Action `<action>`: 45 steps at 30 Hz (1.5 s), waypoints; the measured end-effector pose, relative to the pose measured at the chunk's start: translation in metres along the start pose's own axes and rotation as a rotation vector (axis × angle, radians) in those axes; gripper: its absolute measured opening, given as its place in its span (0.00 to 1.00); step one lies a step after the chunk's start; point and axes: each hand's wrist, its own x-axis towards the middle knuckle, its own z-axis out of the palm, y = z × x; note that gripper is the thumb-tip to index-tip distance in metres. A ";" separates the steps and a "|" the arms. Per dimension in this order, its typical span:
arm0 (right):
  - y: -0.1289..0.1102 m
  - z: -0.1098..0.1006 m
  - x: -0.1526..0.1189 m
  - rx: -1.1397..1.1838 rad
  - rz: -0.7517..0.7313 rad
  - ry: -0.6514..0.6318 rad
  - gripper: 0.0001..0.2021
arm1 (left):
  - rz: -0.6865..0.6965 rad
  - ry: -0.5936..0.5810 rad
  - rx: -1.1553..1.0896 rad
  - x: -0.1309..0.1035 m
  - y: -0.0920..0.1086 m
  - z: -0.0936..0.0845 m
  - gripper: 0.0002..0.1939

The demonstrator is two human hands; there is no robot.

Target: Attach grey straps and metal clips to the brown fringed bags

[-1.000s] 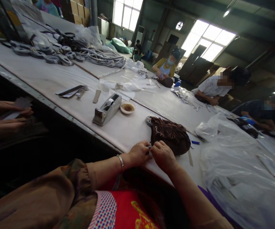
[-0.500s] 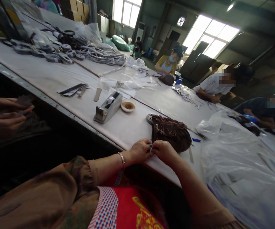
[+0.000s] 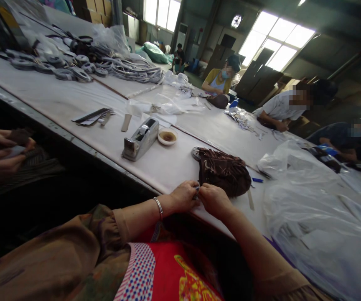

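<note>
My left hand [image 3: 185, 195] and my right hand [image 3: 214, 200] meet at the table's near edge, fingers closed and fingertips almost touching. Between them is something small and dark bluish, mostly covered by the fingers, so its kind cannot be made out. Just beyond the right hand lies a dark brown fringed bag or shoe-like piece [image 3: 226, 171] with metal eyelets and a lace. A round greyish thing [image 3: 195, 153] shows at its far left end. To the left stand a grey tape dispenser [image 3: 141, 139] and a small white dish [image 3: 167, 136] with brown stuff inside.
Dark strips [image 3: 92, 116] and a beige strip [image 3: 125, 123] lie left of the dispenser. Coiled grey bands [image 3: 80, 71] pile up at far left. Clear plastic bags [image 3: 318, 217] fill the right side. Another person's hands [image 3: 5, 148] are at left; several people work across the table.
The view has shifted slightly. My hands stay together in nearly the same place, with the fingers moving a little. At left, the other person's hands have turned their dark and pale pieces.
</note>
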 end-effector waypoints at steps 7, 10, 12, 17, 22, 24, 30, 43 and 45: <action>-0.010 0.020 -0.016 -0.168 -0.063 0.279 0.11 | 0.051 0.011 -0.002 0.003 -0.004 0.003 0.06; -0.014 0.028 -0.019 -0.146 -0.035 0.372 0.12 | 0.042 0.039 -0.019 0.003 -0.003 0.003 0.06; -0.017 0.035 -0.023 -0.069 0.019 0.418 0.14 | 0.020 0.064 -0.029 0.002 -0.001 0.002 0.06; -0.022 0.055 -0.043 0.086 0.066 0.417 0.15 | -0.013 0.035 -0.054 0.004 0.002 0.001 0.08; -0.023 0.061 -0.059 -0.020 0.082 0.243 0.23 | 0.006 -0.041 -0.033 0.005 0.001 -0.005 0.09; -0.022 0.059 -0.061 -0.053 0.087 0.171 0.25 | 0.054 -0.080 -0.049 0.005 0.001 -0.010 0.10; -0.018 0.053 -0.063 0.041 0.093 0.097 0.27 | 0.054 -0.106 -0.065 0.009 0.005 -0.019 0.08; 0.009 0.031 -0.026 0.610 0.255 0.162 0.13 | 0.072 0.026 -0.086 0.001 0.003 -0.006 0.08; 0.006 0.027 -0.022 0.550 0.219 0.130 0.11 | 0.070 0.043 -0.072 -0.002 0.002 -0.006 0.09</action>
